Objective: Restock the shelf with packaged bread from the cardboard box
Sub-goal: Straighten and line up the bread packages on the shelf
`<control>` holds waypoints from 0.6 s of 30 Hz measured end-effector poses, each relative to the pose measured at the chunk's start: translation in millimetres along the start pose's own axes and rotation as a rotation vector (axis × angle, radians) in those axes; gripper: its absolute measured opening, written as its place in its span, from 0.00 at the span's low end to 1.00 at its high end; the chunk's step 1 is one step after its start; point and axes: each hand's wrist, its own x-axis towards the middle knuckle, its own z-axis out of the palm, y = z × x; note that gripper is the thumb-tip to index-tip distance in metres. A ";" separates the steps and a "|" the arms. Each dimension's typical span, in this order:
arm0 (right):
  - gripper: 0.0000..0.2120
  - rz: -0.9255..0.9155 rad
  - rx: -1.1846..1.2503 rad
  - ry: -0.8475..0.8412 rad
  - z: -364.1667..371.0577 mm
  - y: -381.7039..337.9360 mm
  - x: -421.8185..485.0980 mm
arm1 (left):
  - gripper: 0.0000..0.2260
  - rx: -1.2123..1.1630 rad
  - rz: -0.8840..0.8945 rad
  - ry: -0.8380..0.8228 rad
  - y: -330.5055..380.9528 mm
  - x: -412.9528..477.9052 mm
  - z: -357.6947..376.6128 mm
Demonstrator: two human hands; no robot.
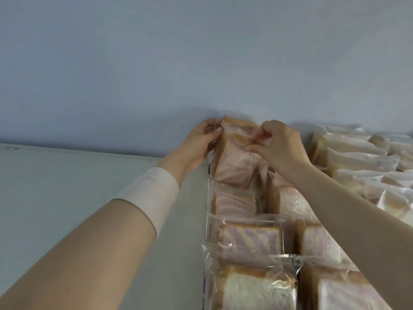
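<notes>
Clear-wrapped bread packet point(234, 162), pink-swirl slice, sits at the far end of the left row on the shelf point(100, 186), up against the blue wall point(201, 63); left hand point(199, 146) grips its left edge, fingers curled round the wrapper, and right hand point(279, 146) pinches the top seal between thumb and fingertips. More swirl packets point(250, 240) line up in two rows toward the camera, paler bread bags point(357, 157) are stacked to the right, and a pale wristband point(152, 193) wraps the left forearm.
</notes>
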 end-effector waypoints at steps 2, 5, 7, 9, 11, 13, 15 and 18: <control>0.10 -0.044 0.046 0.035 5.0 -0.9 3.0 | 0.09 0.013 0.018 -0.012 -1.8 0.6 1.0; 0.10 -0.070 0.037 0.042 10.1 -2.8 4.5 | 0.09 0.075 0.059 0.051 -7.2 -3.0 1.7; 0.11 -0.079 -0.007 0.037 10.6 -1.9 3.9 | 0.08 0.224 0.105 0.151 -11.8 -9.5 3.1; 0.12 -0.098 -0.076 0.027 13.0 -1.0 1.7 | 0.08 0.285 0.129 0.222 -15.2 -19.2 3.8; 0.13 -0.099 -0.144 0.009 14.0 -1.2 0.9 | 0.14 0.217 0.085 0.217 -15.7 -29.4 4.4; 0.15 -0.105 -0.204 -0.034 11.8 -2.3 1.3 | 0.24 0.299 0.058 0.213 -15.4 -42.1 3.3; 0.18 -0.128 -0.237 -0.074 6.1 -1.9 0.6 | 0.33 0.498 0.054 0.217 -18.6 -59.4 -0.5; 0.22 -0.168 -0.278 -0.090 -4.9 0.0 -5.6 | 0.35 0.762 0.002 0.062 -21.4 -82.8 -6.4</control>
